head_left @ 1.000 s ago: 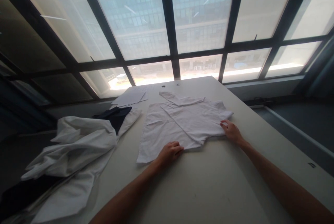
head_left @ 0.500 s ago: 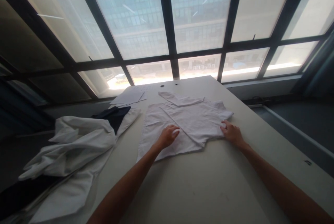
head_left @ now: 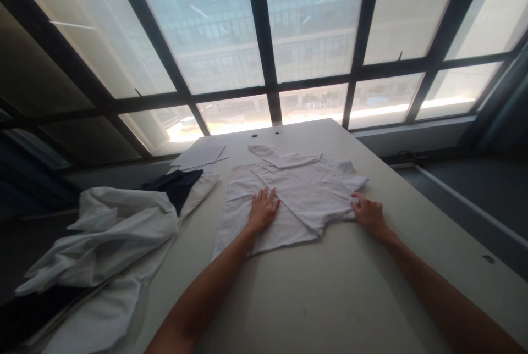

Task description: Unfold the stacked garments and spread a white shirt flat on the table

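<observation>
Dark-framed windows point(head_left: 313, 18) across far side. White table point(head_left: 280, 310) extending toward them. Heap of white and dark clothes point(head_left: 124, 222) over table's left edge. White shirt point(head_left: 297, 189) lying flat mid-table, right of heap, diagonal line across it. Papers point(head_left: 202, 153) at table's far left corner. Left hand point(head_left: 264, 209) open, fingers spread on shirt. Right hand point(head_left: 369, 215) at shirt's right edge, fingers curled; cannot tell whether pinching cloth. 2 small dark spots point(head_left: 254, 136) near table's far end.
</observation>
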A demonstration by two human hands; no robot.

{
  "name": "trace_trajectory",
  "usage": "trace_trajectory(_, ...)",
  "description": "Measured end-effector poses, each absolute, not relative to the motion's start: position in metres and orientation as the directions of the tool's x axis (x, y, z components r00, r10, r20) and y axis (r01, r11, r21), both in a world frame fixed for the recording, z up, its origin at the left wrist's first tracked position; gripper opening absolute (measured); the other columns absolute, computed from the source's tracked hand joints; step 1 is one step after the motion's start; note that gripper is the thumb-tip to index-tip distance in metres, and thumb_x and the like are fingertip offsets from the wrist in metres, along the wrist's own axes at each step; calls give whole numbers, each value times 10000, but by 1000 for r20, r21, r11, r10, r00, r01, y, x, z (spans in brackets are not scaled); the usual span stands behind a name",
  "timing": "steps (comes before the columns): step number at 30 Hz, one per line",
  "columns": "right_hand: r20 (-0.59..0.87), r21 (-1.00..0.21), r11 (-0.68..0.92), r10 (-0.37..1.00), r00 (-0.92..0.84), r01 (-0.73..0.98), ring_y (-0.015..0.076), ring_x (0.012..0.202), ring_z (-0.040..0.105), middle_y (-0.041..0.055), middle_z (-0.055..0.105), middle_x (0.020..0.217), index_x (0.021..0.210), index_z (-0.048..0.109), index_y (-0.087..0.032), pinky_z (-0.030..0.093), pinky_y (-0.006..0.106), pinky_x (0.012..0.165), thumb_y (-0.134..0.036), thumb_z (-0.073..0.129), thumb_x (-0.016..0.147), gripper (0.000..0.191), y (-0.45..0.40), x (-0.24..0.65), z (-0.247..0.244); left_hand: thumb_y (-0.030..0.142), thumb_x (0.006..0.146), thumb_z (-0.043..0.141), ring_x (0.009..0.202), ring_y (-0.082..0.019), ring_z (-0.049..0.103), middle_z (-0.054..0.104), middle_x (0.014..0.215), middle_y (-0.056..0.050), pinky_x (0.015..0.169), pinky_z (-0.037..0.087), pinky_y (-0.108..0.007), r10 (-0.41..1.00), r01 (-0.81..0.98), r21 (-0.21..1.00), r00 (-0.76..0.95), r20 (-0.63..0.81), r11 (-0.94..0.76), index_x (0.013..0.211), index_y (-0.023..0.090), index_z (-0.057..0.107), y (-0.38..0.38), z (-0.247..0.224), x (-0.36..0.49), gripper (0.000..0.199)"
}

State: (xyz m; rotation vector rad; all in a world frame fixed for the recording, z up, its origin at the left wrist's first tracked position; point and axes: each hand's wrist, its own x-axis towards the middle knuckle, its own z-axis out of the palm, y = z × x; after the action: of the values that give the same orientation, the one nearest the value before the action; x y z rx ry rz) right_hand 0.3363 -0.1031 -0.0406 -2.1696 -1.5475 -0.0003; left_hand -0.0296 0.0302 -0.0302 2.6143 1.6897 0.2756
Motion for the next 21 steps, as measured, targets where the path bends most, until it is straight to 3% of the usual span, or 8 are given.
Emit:
trace_trajectory(3, 287, -437, -224, 883, 371, 871, 234, 733, 655, 41, 703, 759, 1198, 660, -181, 403, 356, 787, -361, 506, 908, 374, -103, 342, -41, 424, 1034, 385, 1448, -339, 348, 447, 1538, -174, 1168, 238, -532, 888, 891, 137, 395, 234, -432, 1516, 182, 417, 17, -17, -26, 541)
trace_trajectory(6, 288, -564, -172, 876, 387, 808, 215, 644, 612, 3, 637, 644, 1195, 666, -169, 418, 332, 725, -439, 496, 887, 444, -102, 346, -41, 402, 1009, 470, 1203, -295, 562, 652, 1255, -139, 1037, 387, -439, 852, 834, 240, 415, 319, -497, 1265, 174, 637, -15, 0, -13, 380)
trace_trajectory(8, 281, -647, -120, 880, 383, 753, 205, 602, 584, -24, 585, 580, 1214, 660, -166, 422, 315, 682, -473, 490, 870, 491, -100, 347, -41, 461, 978, 540, 1009, -255, 630, 703, 1015, -85, 936, 424, -393, 823, 751, 338, 493, 283, -567, 1008, 194, 709, -44, 7, 0, 317)
trace_trajectory(10, 288, -690, -75, 884, 369, 720, 198, 584, 564, -38, 558, 562, 1227, 654, -164, 422, 308, 661, -483, 496, 854, 515, -99, 347, -41, 520, 905, 646, 909, -233, 644, 702, 904, -49, 872, 429, -363, 782, 667, 425, 592, 196, -612, 865, 209, 716, -73, 10, 15, 321)
trace_trajectory(14, 310, -690, -49, 881, 356, 722, 189, 574, 545, -39, 549, 571, 1216, 660, -148, 428, 312, 678, -471, 495, 849, 516, -100, 345, -39, 418, 825, 765, 891, -222, 645, 725, 941, -34, 841, 417, -350, 740, 605, 496, 661, 125, -623, 934, 237, 750, -105, 3, 38, 212)
trace_trajectory(17, 312, -660, -60, 885, 345, 749, 189, 580, 548, -35, 552, 576, 1208, 668, -151, 435, 320, 708, -452, 470, 858, 502, -103, 345, -36, 326, 861, 722, 846, -201, 640, 734, 903, -28, 831, 413, -344, 734, 591, 505, 665, 138, -630, 973, 248, 770, -108, -2, 46, 145)
trace_trajectory(21, 314, -625, -40, 901, 298, 780, 188, 615, 567, -12, 595, 631, 1210, 669, -149, 432, 303, 703, -415, 446, 877, 480, -104, 347, -35, 253, 891, 651, 785, -180, 623, 724, 811, -25, 798, 406, -323, 725, 579, 486, 662, 186, -654, 858, 240, 785, -101, -5, 47, 139)
